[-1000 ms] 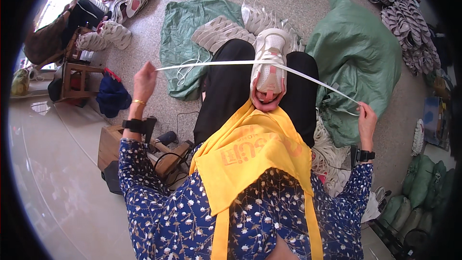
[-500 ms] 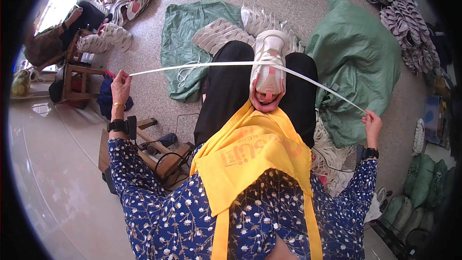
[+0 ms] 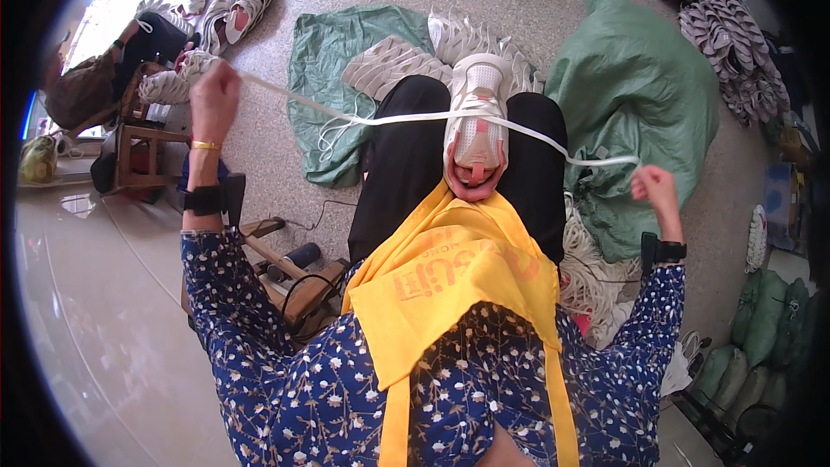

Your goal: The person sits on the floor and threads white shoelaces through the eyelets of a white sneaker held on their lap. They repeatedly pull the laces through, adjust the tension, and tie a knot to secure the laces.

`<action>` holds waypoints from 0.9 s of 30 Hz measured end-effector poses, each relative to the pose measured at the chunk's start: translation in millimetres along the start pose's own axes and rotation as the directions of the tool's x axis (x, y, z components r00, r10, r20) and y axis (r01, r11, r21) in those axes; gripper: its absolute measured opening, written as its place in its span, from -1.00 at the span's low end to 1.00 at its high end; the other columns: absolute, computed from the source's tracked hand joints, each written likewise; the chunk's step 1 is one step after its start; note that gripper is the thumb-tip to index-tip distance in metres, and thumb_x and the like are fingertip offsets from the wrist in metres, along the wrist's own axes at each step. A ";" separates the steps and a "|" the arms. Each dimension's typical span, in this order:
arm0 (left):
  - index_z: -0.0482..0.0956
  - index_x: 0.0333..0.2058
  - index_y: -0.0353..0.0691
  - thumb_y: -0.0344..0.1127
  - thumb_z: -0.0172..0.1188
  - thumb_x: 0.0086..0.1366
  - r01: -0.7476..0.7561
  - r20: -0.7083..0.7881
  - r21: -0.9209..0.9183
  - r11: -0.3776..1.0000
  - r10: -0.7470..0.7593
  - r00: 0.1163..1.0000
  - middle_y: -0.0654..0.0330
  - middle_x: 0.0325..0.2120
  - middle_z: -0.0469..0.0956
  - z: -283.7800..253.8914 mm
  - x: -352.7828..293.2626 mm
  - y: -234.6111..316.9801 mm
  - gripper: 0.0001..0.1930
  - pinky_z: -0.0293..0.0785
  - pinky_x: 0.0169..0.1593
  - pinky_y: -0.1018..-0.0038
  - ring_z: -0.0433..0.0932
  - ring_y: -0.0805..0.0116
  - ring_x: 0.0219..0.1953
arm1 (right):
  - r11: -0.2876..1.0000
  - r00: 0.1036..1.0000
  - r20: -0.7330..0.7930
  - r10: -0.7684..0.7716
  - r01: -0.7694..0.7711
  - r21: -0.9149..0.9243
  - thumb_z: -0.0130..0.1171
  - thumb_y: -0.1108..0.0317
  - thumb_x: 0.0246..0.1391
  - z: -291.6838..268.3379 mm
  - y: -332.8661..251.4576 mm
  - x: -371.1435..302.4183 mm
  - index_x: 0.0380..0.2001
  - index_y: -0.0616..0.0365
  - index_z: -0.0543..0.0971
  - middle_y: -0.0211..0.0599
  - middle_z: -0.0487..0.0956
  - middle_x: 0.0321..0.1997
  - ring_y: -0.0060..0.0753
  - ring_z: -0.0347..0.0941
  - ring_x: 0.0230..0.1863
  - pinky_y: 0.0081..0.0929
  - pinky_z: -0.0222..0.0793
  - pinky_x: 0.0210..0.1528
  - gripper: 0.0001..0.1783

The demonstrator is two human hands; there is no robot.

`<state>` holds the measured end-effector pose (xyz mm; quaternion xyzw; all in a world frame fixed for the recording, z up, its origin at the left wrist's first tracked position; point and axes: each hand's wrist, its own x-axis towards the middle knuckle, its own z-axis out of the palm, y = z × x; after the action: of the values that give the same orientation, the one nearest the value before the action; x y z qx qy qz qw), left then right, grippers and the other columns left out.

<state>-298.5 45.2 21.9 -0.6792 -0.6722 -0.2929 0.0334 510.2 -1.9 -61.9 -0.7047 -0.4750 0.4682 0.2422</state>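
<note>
A white and pink sneaker (image 3: 477,143) is clamped between my knees, its ankle opening towards me. A flat white shoelace (image 3: 398,118) crosses the shoe's upper part and stretches out to both sides. My left hand (image 3: 214,102), slightly blurred and raised at the left, is closed on one end of the lace. Low at the right, my right hand (image 3: 657,190) pinches the other end at its fingertips. The lace sags and bends on the right side, while the left side runs straighter, sloping up.
Green woven sacking (image 3: 324,43) and several pale shoe uppers (image 3: 398,65) lie beyond my knees. A bulging green sack (image 3: 635,95) stands at the right. Loose white laces (image 3: 592,268) hang beside my right thigh. At the left are a wooden stool (image 3: 151,156) and another person's arm (image 3: 125,39).
My left hand has moved up and slightly outward with its lace end. My right hand has dropped a little. The lace has gone from taut to slack on the right.
</note>
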 end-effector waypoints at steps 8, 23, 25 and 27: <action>0.59 -0.40 -0.28 -0.52 0.22 0.23 0.232 0.537 -0.223 0.947 -0.079 0.840 0.30 -0.55 0.56 48.5 -51.5 76.4 -0.98 0.49 -0.38 0.52 0.53 0.56 -0.47 | 0.864 0.988 -0.104 -0.113 0.150 0.481 0.19 0.41 0.32 69.0 -67.8 -35.3 0.04 0.39 0.58 -0.20 0.68 -0.16 -0.49 0.64 -0.21 -0.60 0.60 -0.06 -0.69; 0.57 -0.40 -0.34 -0.43 0.35 0.21 0.271 0.408 -0.675 0.686 0.041 0.912 0.12 -0.47 0.70 147.0 -69.3 225.5 -0.87 0.58 -0.27 0.47 0.69 0.40 -0.40 | 0.755 0.758 -0.018 -0.652 0.648 -0.096 0.20 0.52 0.19 237.0 -155.4 -19.1 -0.24 0.31 0.69 -0.27 0.59 -0.40 -0.48 0.55 -0.47 -0.49 0.47 -0.43 -0.86; 0.54 -0.37 -0.35 -0.52 0.25 0.29 0.380 0.469 -0.783 0.492 0.066 0.881 0.12 -0.30 0.69 158.7 -69.9 220.0 -0.94 0.59 -0.15 0.51 0.65 0.46 -0.29 | 0.823 0.823 -0.022 -0.567 0.568 0.025 0.19 0.54 0.18 239.1 -155.4 -20.7 -0.22 0.30 0.69 -0.29 0.59 -0.37 -0.50 0.54 -0.46 -0.51 0.48 -0.40 -0.85; 0.54 -0.36 -0.36 -0.55 0.23 0.30 0.429 0.477 -0.834 0.346 0.064 0.877 0.14 -0.28 0.70 168.1 -72.5 218.7 -0.95 0.59 -0.10 0.53 0.64 0.51 -0.25 | 0.830 0.833 -0.033 -0.552 0.553 0.068 0.19 0.56 0.17 240.7 -151.2 -21.4 -0.20 0.30 0.70 -0.31 0.61 -0.34 -0.53 0.54 -0.46 -0.53 0.49 -0.38 -0.83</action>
<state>-29.7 33.7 -72.9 -0.5423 -0.4531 -0.4623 -0.5356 226.8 19.3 -40.8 -0.5306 -0.6392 0.3914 0.3959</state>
